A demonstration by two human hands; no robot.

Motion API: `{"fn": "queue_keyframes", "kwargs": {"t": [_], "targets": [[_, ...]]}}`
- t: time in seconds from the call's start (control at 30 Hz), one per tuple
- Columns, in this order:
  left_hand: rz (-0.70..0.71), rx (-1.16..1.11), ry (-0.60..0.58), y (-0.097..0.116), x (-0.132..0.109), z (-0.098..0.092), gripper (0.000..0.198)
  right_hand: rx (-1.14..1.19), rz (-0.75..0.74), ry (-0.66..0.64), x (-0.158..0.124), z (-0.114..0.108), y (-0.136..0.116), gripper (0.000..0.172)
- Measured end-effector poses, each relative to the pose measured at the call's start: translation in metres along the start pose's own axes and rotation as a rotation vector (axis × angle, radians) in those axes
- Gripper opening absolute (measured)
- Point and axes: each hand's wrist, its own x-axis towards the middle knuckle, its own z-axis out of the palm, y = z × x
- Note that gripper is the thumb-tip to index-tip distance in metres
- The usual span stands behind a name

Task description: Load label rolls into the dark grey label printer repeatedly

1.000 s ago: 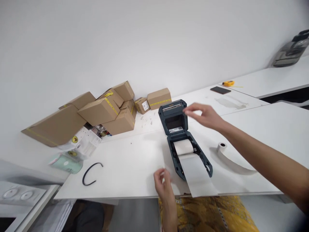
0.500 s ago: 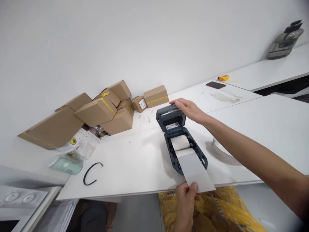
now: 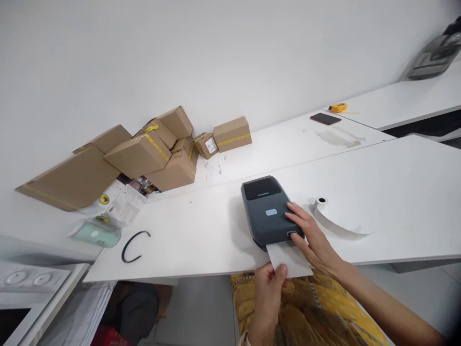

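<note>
A dark blue-grey, box-shaped label printer with rounded corners [image 3: 262,225] sits near the front edge of the white, flat-topped counter [image 3: 201,240], its lid down over its body. Whether the lid is fully latched cannot be told. The lid has a glossy black panel [image 3: 262,188] at its far end and a small pale-blue rectangle [image 3: 271,212] near its middle.

A wide strip of plain white paper [image 3: 291,261] comes out of the printer's near end and reaches past the counter's edge. The person's left hand [image 3: 267,290] pinches this strip at its left side between thumb and fingers. The right hand [image 3: 317,241] lies over the printer's near right corner, fingers spread along the lid's side, with the thumb by a small oval ring [image 3: 291,234].

To the right of the printer, a small white paper roll with a dark core [image 3: 321,203] stands on the counter, its loose tail curling away to the right. Farther back lie a black, flat phone [image 3: 325,118] and a yellow tape measure [image 3: 337,107]. At the left are a thin black C-shaped band [image 3: 124,251] and piled brown cardboard boxes [image 3: 139,156].
</note>
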Motion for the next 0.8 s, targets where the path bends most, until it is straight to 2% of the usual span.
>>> {"fn": "queue_keyframes", "kwargs": {"t": [0.07,0.2,0.23,0.3,0.37,0.4,0.43,0.47,0.53,0.6,0.67,0.8], "targets": [[-0.001,0.002,0.015,-0.003,0.000,0.001,0.069,0.020,0.007,0.051,-0.004,0.005,0.002,0.042],[0.008,0.042,0.002,-0.008,-0.001,-0.001,0.068,0.092,0.080,0.276,-0.006,0.018,0.002,0.022],[0.030,0.070,0.028,-0.008,-0.002,-0.002,0.068,0.119,0.135,0.315,-0.006,0.022,0.001,0.017],[0.121,0.138,0.199,-0.002,-0.004,-0.005,0.065,0.216,0.299,0.372,-0.008,0.030,0.000,0.011],[0.243,0.167,0.420,0.009,-0.002,-0.009,0.063,0.372,0.520,0.411,-0.010,0.036,0.000,0.036],[0.291,0.153,0.494,0.017,0.002,-0.010,0.065,0.458,0.633,0.409,-0.011,0.038,0.001,0.051],[0.319,0.121,0.508,0.024,0.007,-0.011,0.069,0.535,0.731,0.386,-0.012,0.040,0.002,0.063],[0.319,0.075,0.476,0.031,0.013,-0.011,0.074,0.593,0.807,0.346,-0.013,0.040,0.004,0.071],[0.273,-0.020,0.346,0.041,0.027,-0.009,0.082,0.640,0.882,0.248,-0.015,0.038,0.006,0.074],[0.222,-0.098,0.199,0.045,0.038,-0.005,0.083,0.623,0.878,0.187,-0.016,0.036,0.008,0.072],[0.209,-0.127,0.129,0.044,0.044,-0.002,0.078,0.598,0.849,0.163,-0.018,0.034,0.009,0.071],[0.219,-0.045,0.245,0.035,0.049,0.001,0.078,0.589,0.861,0.170,-0.021,0.036,0.011,0.071]]}}
